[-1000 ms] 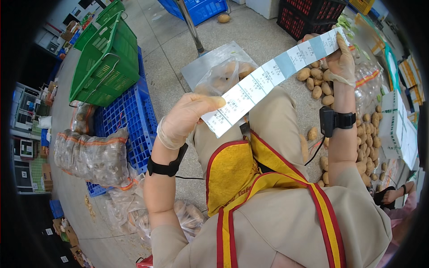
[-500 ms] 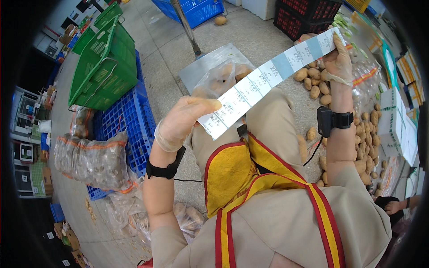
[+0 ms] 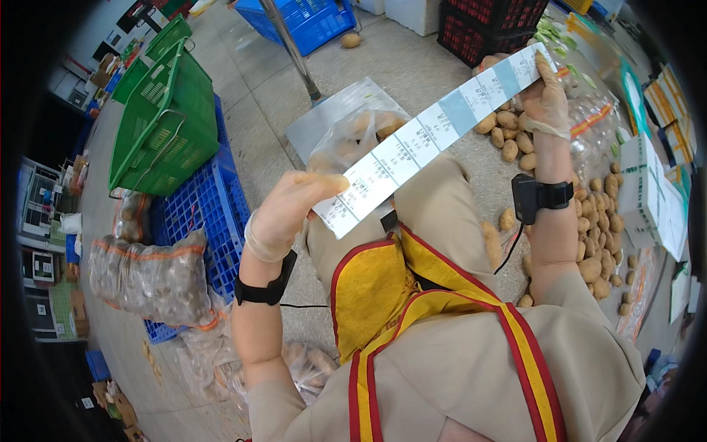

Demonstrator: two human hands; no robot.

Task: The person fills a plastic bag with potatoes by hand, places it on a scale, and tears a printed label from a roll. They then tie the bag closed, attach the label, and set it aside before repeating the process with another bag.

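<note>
On the far left sit two green baskets point(image 3: 158, 118) beside one blue crate point(image 3: 199, 221). The left hand point(image 3: 291, 210) pinches the near end of one label strip point(image 3: 434, 132), fingers closed on it; the right hand point(image 3: 545, 99) clamps the far end. The strip looks light, thin and floppy, likely easy to tear, best held by both ends. Loose potatoes point(image 3: 600, 243), too many to count, lie right.

A grey concrete floor point(image 3: 258, 110) is covered at the right with loose potatoes point(image 3: 589, 243); blue crates point(image 3: 202, 221) are placed at the left.
</note>
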